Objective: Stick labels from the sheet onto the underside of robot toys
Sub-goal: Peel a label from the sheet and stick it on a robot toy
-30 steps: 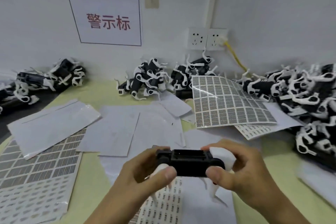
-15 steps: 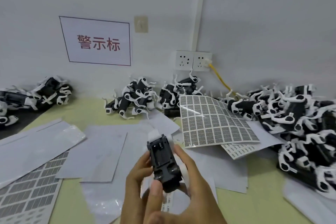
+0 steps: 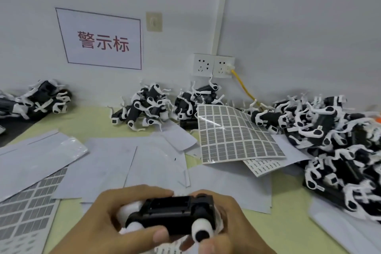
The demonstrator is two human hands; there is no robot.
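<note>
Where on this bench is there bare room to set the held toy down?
Bare tabletop shows right of the hands, between the blank sheets and the big toy pile, and in a strip behind the papers on the left. The middle is all loose sheets; the back wall and right side are crowded with toys.

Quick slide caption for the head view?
Both hands grip a robot toy underside-up above scattered label sheets.

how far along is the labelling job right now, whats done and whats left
Done: I cannot tell which piled toys carry labels. In hand: the left hand and right hand grip one robot toy, black underside up, no label visible on it. Left: the big heap of toys at right, with the label sheet mostly full.
</note>
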